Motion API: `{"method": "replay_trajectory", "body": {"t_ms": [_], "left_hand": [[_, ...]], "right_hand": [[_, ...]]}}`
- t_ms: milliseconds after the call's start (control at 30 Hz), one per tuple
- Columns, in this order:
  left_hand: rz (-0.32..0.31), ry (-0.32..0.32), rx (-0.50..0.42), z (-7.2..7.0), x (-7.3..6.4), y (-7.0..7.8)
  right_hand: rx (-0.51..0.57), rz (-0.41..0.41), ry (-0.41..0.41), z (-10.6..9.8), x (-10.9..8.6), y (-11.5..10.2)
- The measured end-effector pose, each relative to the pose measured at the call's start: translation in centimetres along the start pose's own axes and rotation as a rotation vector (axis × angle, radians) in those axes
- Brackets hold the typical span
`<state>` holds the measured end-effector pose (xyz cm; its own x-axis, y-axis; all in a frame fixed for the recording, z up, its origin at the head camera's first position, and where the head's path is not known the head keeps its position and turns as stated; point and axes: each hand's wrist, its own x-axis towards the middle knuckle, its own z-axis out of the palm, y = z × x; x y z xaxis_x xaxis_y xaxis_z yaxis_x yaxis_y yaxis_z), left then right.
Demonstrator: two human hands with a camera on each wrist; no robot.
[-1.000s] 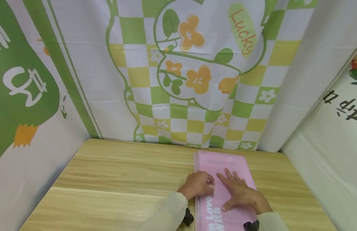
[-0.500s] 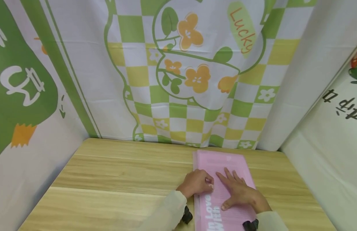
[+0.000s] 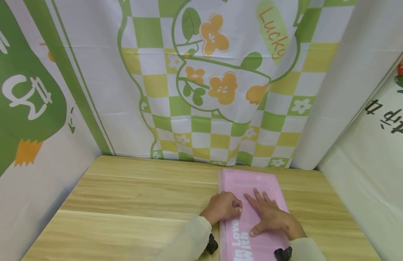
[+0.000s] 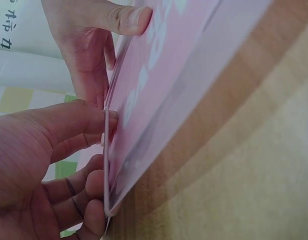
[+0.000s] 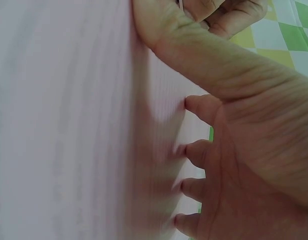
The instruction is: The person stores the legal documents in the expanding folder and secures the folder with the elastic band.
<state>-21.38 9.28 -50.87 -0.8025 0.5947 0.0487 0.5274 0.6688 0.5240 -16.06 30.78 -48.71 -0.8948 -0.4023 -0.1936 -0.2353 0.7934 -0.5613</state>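
Note:
A pink folder with white lettering and a clear edge lies on the wooden table. My left hand is at its left side, fingers curled. In the left wrist view, that hand pinches a thin pale band that loops round near the folder's edge. My right hand rests on the cover with its fingers spread. The right wrist view shows the right hand's fingertips and thumb touching the pink surface.
The wooden table extends to the left and to the right of the folder. A green and white checked curtain hangs behind it, with white printed cloth on the right side. Both wrists carry small black devices.
Both hands stay in nearly the same place on the folder; only a slight shift of the head view shows.

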Motion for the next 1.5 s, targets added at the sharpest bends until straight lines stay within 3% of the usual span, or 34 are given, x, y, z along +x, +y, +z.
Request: {"method": "replay_trajectory", "body": {"t_ms": [1200,1500], "left_hand": [[-0.027,0.011,-0.01,0.54,0.03,-0.27],[0.005,0.005,-0.042,0.81,0.05,-0.48]], "right_hand": [[0.01,-0.004,0.0,0.23,0.07,0.08],[0.021,-0.008,0.001,0.13,0.0,0.11]]}}
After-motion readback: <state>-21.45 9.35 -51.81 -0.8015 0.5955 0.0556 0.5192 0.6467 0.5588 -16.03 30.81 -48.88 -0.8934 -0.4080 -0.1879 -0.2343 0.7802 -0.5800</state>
